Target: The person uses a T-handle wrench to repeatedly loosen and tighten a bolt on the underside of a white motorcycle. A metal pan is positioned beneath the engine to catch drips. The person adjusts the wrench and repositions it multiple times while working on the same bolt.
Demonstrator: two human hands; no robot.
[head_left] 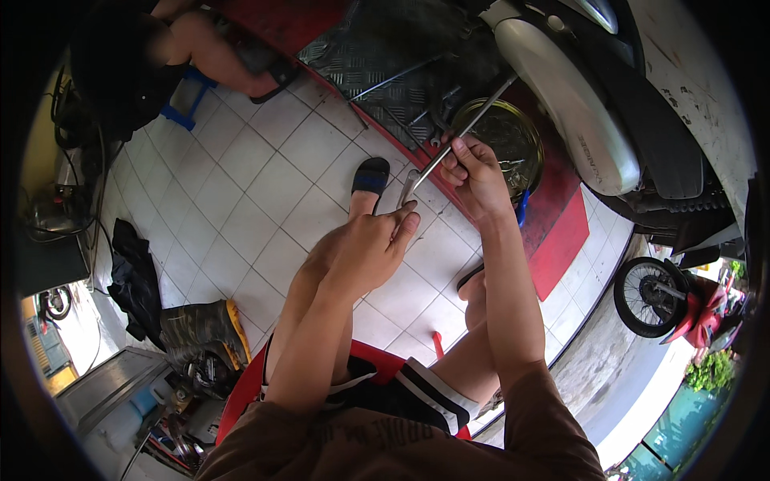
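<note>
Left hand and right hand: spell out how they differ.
The left hand is at the bent near end of the metal rod, while the right hand grips its straight shaft. The left hand sits lower in the view, nearer the body; the right hand is farther out. Both are bare.

Brown shirt (401, 463), black shorts (407, 398) — white-striped, dark sandal (371, 171)

Left grip (371, 250) and right grip (484, 181) hold a metal tool (484, 110).
</note>
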